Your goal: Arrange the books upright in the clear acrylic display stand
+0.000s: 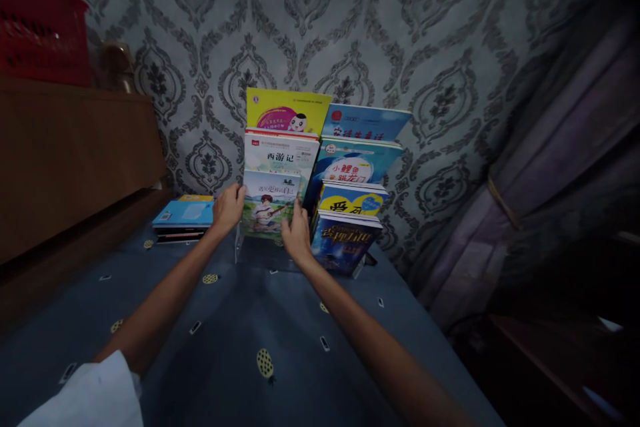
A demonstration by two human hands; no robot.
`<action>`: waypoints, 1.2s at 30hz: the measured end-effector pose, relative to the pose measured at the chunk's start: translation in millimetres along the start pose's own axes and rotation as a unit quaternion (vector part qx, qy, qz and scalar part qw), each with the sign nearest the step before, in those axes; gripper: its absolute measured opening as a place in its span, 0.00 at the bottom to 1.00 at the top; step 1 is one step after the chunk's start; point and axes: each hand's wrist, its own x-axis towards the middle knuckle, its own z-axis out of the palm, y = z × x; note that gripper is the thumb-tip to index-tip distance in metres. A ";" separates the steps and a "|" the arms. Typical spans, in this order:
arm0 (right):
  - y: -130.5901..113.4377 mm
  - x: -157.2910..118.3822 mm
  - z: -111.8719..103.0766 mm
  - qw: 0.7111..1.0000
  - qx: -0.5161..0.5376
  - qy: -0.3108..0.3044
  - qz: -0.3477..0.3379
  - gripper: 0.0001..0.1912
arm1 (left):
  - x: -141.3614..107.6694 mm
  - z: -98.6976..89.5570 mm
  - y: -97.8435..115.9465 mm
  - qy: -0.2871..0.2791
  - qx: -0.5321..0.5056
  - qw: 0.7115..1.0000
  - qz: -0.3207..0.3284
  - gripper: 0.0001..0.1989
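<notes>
A small book [267, 210] with a seated guitar player on its green cover stands upright at the front of the left row. My left hand [229, 207] is closed at its left edge, and my right hand [299, 233] grips the lower right edge. Behind it rise a white book [280, 150] and a taller yellow book [287, 107]. They stand in a clear stepped book stand [237, 247]. Its right row carries a dark blue book [345, 247], a blue and yellow book [350, 200], a teal book [360, 160] and a light blue book [367, 121].
A low stack of books [183, 215] lies left of the stand on the blue patterned cloth [225, 360]. Farther left is a brown wooden cabinet [75, 153] with a red basket [43, 27] on top. Patterned wallpaper is behind, and a tied curtain [480, 240] hangs at right.
</notes>
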 end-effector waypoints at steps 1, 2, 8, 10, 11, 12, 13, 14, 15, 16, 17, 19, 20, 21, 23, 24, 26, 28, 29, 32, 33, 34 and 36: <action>0.3 -0.1 -1.3 1.000 0.001 -0.004 0.000 0.35 | -0.5 -0.6 -0.4 0.001 0.001 1.000 0.000 0.16; 0.5 -0.4 -2.6 1.000 0.002 -0.007 -0.002 0.35 | -1.1 -1.4 -0.8 0.001 0.002 1.000 0.000 0.16; -0.6 -5.0 -10.8 0.999 0.011 -0.021 -0.023 0.36 | -4.7 -7.7 -2.4 -0.015 -0.008 1.000 -0.004 0.16; -2.0 -6.1 -13.6 0.999 0.009 -0.033 -0.019 0.36 | -5.3 -9.5 -2.1 -0.013 -0.009 1.000 -0.004 0.16; -2.7 -6.6 -14.9 0.999 0.009 -0.038 -0.018 0.36 | -5.5 -10.2 -1.8 -0.013 -0.010 1.000 -0.003 0.16; -3.3 -7.1 -16.1 0.999 0.010 -0.041 -0.017 0.35 | -5.8 -10.8 -1.5 -0.013 -0.012 1.000 -0.001 0.16; -3.8 -7.8 -17.1 0.999 0.012 -0.042 -0.017 0.35 | -6.3 -11.3 -1.1 -0.014 -0.015 1.000 0.001 0.16; -4.2 -8.6 -17.9 0.999 0.015 -0.042 -0.017 0.35 | -7.0 -11.6 -0.6 -0.016 -0.018 1.000 0.003 0.16; -4.5 -9.7 -18.5 0.999 0.019 -0.040 -0.018 0.35 | -7.9 -11.8 -0.1 -0.017 -0.021 1.000 0.005 0.16; -4.8 -10.8 -18.8 0.999 0.022 -0.038 -0.019 0.35 | -9.0 -12.0 0.5 -0.018 -0.023 1.000 0.008 0.16; -5.1 -12.1 -19.1 0.999 0.026 -0.035 -0.019 0.35 | -10.4 -12.0 1.0 -0.018 -0.024 0.999 0.011 0.16; -5.8 -14.6 -19.5 0.999 0.031 -0.034 -0.017 0.35 | -13.2 -12.0 1.9 -0.015 -0.023 0.999 0.017 0.16; -6.2 -15.8 -19.8 0.999 0.031 -0.035 -0.014 0.36 | -14.6 -11.9 2.2 -0.012 -0.022 0.999 0.019 0.16; -6.5 -17.0 -20.2 0.999 0.031 -0.037 -0.012 0.36 | -15.8 -11.9 2.2 -0.009 -0.023 0.999 0.021 0.16; -6.9 -19.2 -21.5 0.999 0.033 -0.040 -0.013 0.36 | -17.8 -11.7 1.9 -0.006 -0.030 0.999 0.026 0.17; -6.8 -20.2 -22.3 0.998 0.036 -0.041 -0.016 0.36 | -18.6 -11.6 1.5 -0.005 -0.036 0.999 0.028 0.17; -6.3 -21.9 -23.8 0.998 0.042 -0.041 -0.022 0.36 | -19.9 -11.6 0.9 -0.005 -0.045 0.999 0.031 0.18; -5.6 -23.3 -24.9 0.998 0.045 -0.044 -0.024 0.36 | -21.1 -12.0 0.9 -0.008 -0.046 0.998 0.030 0.18; -5.4 -23.8 -25.4 0.998 0.046 -0.046 -0.024 0.36 | -21.7 -12.4 1.2 -0.009 -0.045 0.999 0.027 0.17; -5.7 -25.0 -26.3 0.997 0.045 -0.052 -0.020 0.36 | -23.2 -14.2 2.6 -0.016 -0.047 0.999 0.016 0.16; -6.1 -25.3 -26.5 0.997 0.044 -0.053 -0.019 0.36 | -23.6 -14.8 3.0 -0.019 -0.050 0.998 0.012 0.16; -6.4 -25.6 -26.7 0.997 0.043 -0.054 -0.018 0.36 | -24.0 -15.4 3.2 -0.022 -0.055 0.998 0.010 0.16; -7.1 -26.4 -27.1 0.998 0.040 -0.052 -0.018 0.36 | -24.8 -16.4 3.6 -0.026 -0.063 0.998 0.010 0.15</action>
